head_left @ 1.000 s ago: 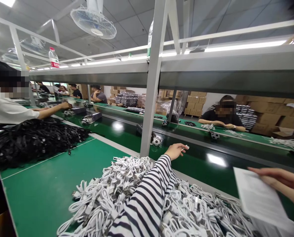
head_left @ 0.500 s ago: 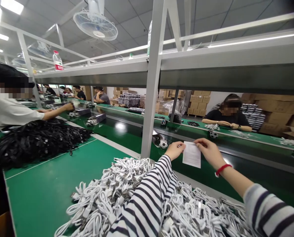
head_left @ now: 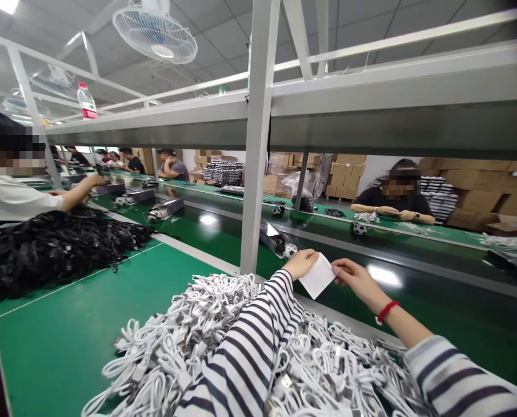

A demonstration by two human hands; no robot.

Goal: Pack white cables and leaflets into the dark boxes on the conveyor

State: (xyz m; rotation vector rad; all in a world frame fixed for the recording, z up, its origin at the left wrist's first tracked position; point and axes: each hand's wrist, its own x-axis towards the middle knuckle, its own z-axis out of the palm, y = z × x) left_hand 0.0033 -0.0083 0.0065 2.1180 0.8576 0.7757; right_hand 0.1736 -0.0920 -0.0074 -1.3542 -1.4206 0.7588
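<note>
A small white paper sheet (head_left: pixel 317 277) is held tilted above the dark green conveyor belt (head_left: pixel 432 313). My left hand (head_left: pixel 301 264) pinches its upper left edge, with the fingers closed. My right hand (head_left: pixel 357 279) grips the right corner between thumb and fingers. Just behind my left hand, a black-and-white ball (head_left: pixel 290 250) lies by an open silver package (head_left: pixel 270 233) on the belt. Bundled white cables (head_left: pixel 224 313) are heaped under and around my striped sleeves.
An upright metal post (head_left: pixel 257 145) stands just left of my hands, under a long overhead shelf (head_left: pixel 393 87). Black straps (head_left: pixel 67 243) are piled at the left, beside a person in white. Another person (head_left: pixel 400 194) sits across the belt.
The paper has turned from nearly upright to a diamond-like tilt and shifted slightly left with both hands. The whole view has shifted a little. The left person's arm has moved left.
</note>
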